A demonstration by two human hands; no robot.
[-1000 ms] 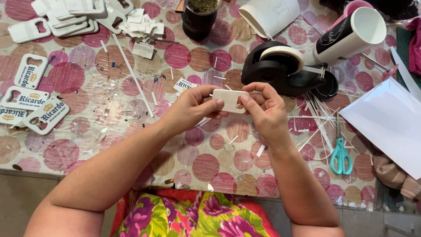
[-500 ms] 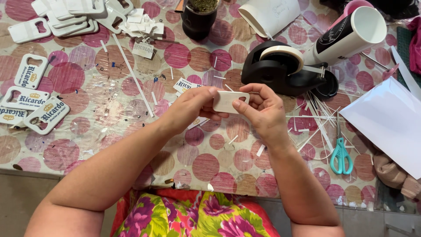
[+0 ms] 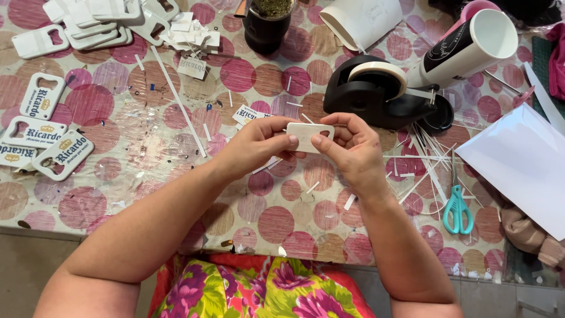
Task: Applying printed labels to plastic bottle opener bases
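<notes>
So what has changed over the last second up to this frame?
Almost nothing. Both hands, left hand and right hand, still pinch the small white tag above the table, with only slight finger shifts. Tape dispenser and scissors stayed put.

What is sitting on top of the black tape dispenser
A roll of pale tape sits on the black tape dispenser, with a strip running to the cutter. The hub under the roll is covered.

"What is on the table (image 3: 147,141)?"

"A cloth with pink and brown dots covers it. White tags (image 3: 56,138) lie on the left. A black tape holder (image 3: 376,91) sits near the middle. Teal scissors (image 3: 458,209) lie on the right, beside thin white strips (image 3: 426,156) and a white sheet (image 3: 524,165)."
</notes>
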